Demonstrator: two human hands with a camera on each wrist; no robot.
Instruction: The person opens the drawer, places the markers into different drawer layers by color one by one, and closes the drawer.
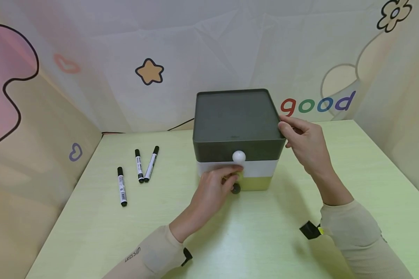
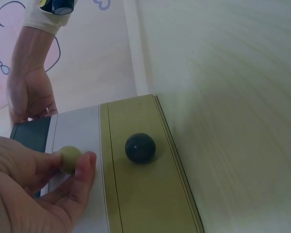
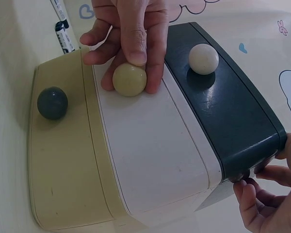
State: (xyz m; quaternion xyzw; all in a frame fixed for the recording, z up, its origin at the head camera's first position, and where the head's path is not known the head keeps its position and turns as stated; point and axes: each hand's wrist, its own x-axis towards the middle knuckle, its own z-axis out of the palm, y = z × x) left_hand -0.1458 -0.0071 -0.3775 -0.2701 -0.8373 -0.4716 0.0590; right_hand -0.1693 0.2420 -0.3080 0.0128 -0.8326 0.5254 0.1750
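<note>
A desktop drawer box [image 1: 237, 114] has a dark green top tier, a white middle tier and a yellow-green bottom tier. My left hand [image 1: 211, 190] pinches the round yellow knob [image 3: 129, 81] on the white drawer [image 3: 150, 141] between thumb and fingers. My right hand [image 1: 309, 145] holds the box's right upper edge with its fingertips, thumb by the rim. The white knob [image 1: 239, 156] on the green tier and the dark knob [image 2: 140, 148] on the yellow tier are untouched. All tiers look flush at the front.
Several black-capped markers lie left of the box: one marker [image 1: 122, 186] nearer the front, a second marker [image 1: 139, 166] and a third marker [image 1: 151, 164] close together. A printed cloth [image 1: 181, 46] stands behind the pale table [image 1: 90, 232], and a thin black cable [image 1: 180, 124] runs behind the box.
</note>
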